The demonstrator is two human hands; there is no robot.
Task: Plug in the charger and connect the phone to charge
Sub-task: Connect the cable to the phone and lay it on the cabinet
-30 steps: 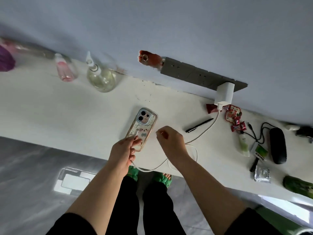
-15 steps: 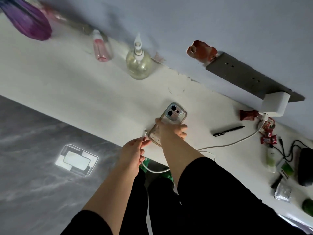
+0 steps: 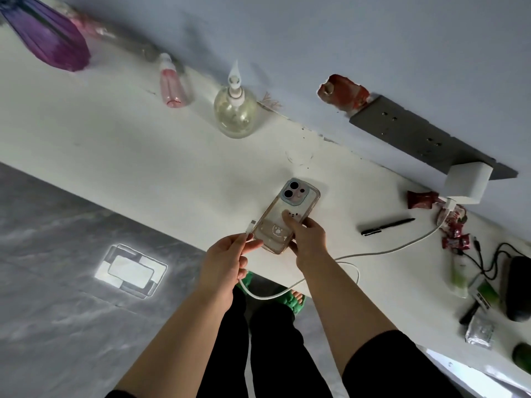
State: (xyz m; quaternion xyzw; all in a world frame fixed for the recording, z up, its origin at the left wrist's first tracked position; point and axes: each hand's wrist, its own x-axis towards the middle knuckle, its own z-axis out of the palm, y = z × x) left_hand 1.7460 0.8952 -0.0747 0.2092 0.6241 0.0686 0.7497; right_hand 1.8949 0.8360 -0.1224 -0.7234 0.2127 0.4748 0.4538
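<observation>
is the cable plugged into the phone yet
Not yet. The left hand pinches the cable with its connector free beside the phone, which the right hand holds.

We see the phone (image 3: 287,215) only from its back; its lower end lies under the right hand (image 3: 309,242), so its port is hidden from us. The plug tip (image 3: 252,224) rising from the left hand (image 3: 227,259) is too small for us to tell its type. Below the hands, the cable (image 3: 373,251) passes behind the right forearm. Far right of the hands, the black pouch (image 3: 518,288) and a green object (image 3: 523,356) are cut by the frame edge, and the small items there are too blurred to identify. Far left above the hands, the purple object (image 3: 48,35) is cropped. The charger (image 3: 467,183) conceals its own socket.
</observation>
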